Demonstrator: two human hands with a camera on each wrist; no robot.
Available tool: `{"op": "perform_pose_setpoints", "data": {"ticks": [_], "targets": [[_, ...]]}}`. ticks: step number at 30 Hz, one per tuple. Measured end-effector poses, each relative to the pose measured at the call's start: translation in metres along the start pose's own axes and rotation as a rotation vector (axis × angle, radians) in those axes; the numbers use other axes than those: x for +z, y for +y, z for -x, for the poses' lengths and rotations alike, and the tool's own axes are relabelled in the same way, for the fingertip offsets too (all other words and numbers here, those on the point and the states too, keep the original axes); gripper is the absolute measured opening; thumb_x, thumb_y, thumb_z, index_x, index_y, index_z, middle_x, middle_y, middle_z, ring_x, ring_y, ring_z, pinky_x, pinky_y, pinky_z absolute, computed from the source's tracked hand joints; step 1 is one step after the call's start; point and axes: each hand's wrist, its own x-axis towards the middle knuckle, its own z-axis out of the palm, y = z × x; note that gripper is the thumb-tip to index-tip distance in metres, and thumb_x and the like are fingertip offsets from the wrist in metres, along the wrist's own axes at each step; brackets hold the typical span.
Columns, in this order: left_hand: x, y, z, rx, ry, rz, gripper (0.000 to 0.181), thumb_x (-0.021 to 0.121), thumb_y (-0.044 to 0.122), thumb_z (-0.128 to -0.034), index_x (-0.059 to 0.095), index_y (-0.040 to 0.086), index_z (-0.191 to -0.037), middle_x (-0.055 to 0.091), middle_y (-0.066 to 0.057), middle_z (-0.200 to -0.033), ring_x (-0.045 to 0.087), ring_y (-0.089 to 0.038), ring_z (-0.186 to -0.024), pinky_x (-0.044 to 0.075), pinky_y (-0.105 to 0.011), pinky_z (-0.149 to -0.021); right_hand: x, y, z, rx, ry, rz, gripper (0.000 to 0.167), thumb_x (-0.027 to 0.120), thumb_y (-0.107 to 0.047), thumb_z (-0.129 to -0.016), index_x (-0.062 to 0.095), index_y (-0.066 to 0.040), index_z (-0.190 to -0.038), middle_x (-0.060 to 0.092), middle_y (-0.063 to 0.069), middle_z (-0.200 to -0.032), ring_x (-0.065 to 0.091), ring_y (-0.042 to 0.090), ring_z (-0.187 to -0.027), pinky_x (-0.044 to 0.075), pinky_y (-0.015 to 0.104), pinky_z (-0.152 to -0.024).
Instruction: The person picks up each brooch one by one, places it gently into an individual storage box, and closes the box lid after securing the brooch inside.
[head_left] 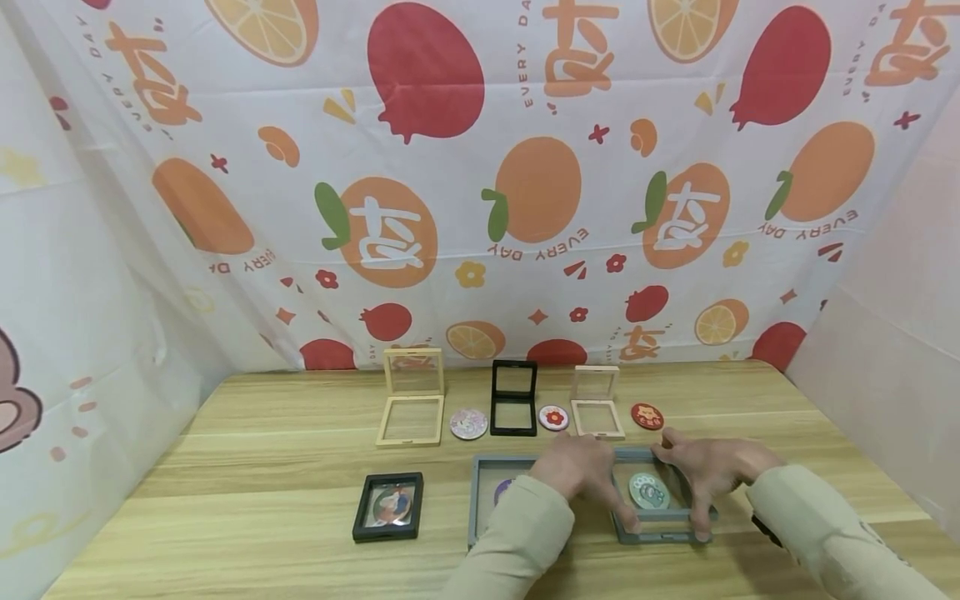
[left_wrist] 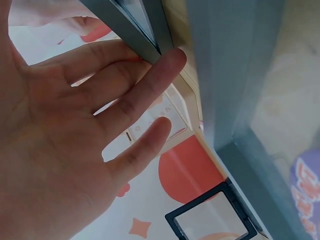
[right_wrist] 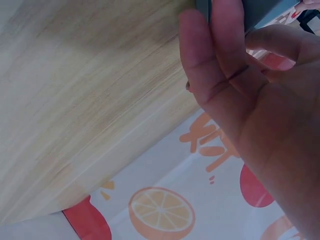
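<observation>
A hinged grey display frame (head_left: 663, 538) lies near the front of the table, its lid slightly raised along the near edge. A round pale green paw badge (head_left: 648, 492) shows inside it. My left hand (head_left: 581, 468) grips the frame's left side, thumb at the near edge; in the left wrist view its fingertips touch the grey edge. My right hand (head_left: 717, 471) holds the right side, thumb near the front corner and a finger at the far edge. Next to the left hand is another grey frame (head_left: 475, 500) with a purple badge (head_left: 502, 490), partly hidden by the sleeve.
A closed black frame (head_left: 388, 506) with a picture badge lies to the left. Behind stand open frames, one yellow-wood (head_left: 410, 420), one black (head_left: 513, 431), one pale (head_left: 597, 419), with round badges (head_left: 468, 424) between and beside them. A fruit-print cloth (head_left: 450, 167) hangs behind.
</observation>
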Motion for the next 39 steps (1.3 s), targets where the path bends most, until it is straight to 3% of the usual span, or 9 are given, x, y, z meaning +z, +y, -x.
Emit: {"op": "perform_pose_setpoints", "data": {"ticks": [3, 6, 11, 15, 23, 31, 39], "targets": [[0.001, 0.001, 0.000, -0.007, 0.008, -0.005, 0.054, 0.083, 0.069, -0.0684, 0.060, 0.020, -0.072, 0.056, 0.009, -0.074, 0.050, -0.009, -0.069, 0.045, -0.032, -0.090, 0.002, 0.000, 0.000, -0.005, 0.007, 0.006, 0.111, 0.097, -0.010, -0.052, 0.042, 0.010, -0.147, 0.040, 0.016, -0.134, 0.049, 0.032, -0.117, 0.045, 0.049, -0.101], [0.002, 0.004, -0.001, -0.013, 0.019, -0.031, 0.054, 0.084, 0.069, -0.0662, 0.065, 0.020, -0.077, 0.058, 0.009, -0.075, 0.052, -0.008, -0.071, 0.046, -0.032, -0.089, 0.004, 0.001, 0.001, -0.012, 0.020, 0.008, 0.112, 0.097, -0.010, -0.051, 0.043, 0.010, -0.147, 0.041, 0.011, -0.128, 0.050, 0.027, -0.111, 0.047, 0.042, -0.097], [0.004, 0.013, -0.003, -0.010, 0.038, -0.192, 0.061, 0.085, 0.073, -0.0604, 0.073, 0.024, -0.095, 0.063, 0.013, -0.082, 0.056, -0.005, -0.076, 0.045, -0.029, -0.086, 0.008, -0.001, -0.001, -0.010, 0.058, 0.046, 0.114, 0.099, -0.009, -0.048, 0.043, 0.012, -0.145, 0.040, 0.006, -0.115, 0.050, 0.021, -0.100, 0.050, 0.034, -0.088], [0.007, 0.019, -0.004, -0.024, 0.057, -0.287, 0.065, 0.083, 0.077, -0.0576, 0.075, 0.027, -0.099, 0.065, 0.015, -0.085, 0.057, -0.005, -0.077, 0.045, -0.028, -0.085, 0.011, -0.004, -0.004, 0.015, 0.071, 0.080, 0.116, 0.101, -0.006, -0.047, 0.042, 0.013, -0.145, 0.038, 0.005, -0.110, 0.049, 0.021, -0.094, 0.051, 0.032, -0.079], [0.009, 0.020, -0.002, -0.023, 0.067, -0.310, 0.065, 0.082, 0.078, -0.0578, 0.074, 0.026, -0.097, 0.061, 0.012, -0.080, 0.053, -0.006, -0.074, 0.047, -0.026, -0.082, 0.013, -0.004, -0.004, 0.027, 0.071, 0.078, 0.115, 0.100, -0.006, -0.048, 0.043, 0.012, -0.145, 0.038, 0.005, -0.110, 0.049, 0.021, -0.091, 0.051, 0.034, -0.079], [0.009, 0.026, -0.001, -0.047, 0.087, -0.376, 0.071, 0.081, 0.081, -0.0538, 0.075, 0.032, -0.105, 0.067, 0.013, -0.095, 0.057, -0.004, -0.084, 0.049, -0.031, -0.089, 0.016, -0.006, -0.003, 0.036, 0.096, 0.123, 0.115, 0.101, -0.007, -0.048, 0.043, 0.012, -0.145, 0.036, 0.005, -0.108, 0.046, 0.019, -0.083, 0.049, 0.029, -0.069], [0.011, 0.031, -0.001, -0.080, 0.086, -0.423, 0.070, 0.080, 0.083, -0.0523, 0.075, 0.036, -0.104, 0.061, 0.013, -0.088, 0.050, -0.005, -0.075, 0.043, -0.027, -0.072, 0.016, -0.008, -0.003, 0.028, 0.099, 0.164, 0.114, 0.102, -0.008, -0.048, 0.044, 0.010, -0.144, 0.037, 0.005, -0.109, 0.045, 0.019, -0.081, 0.049, 0.029, -0.069]]}}
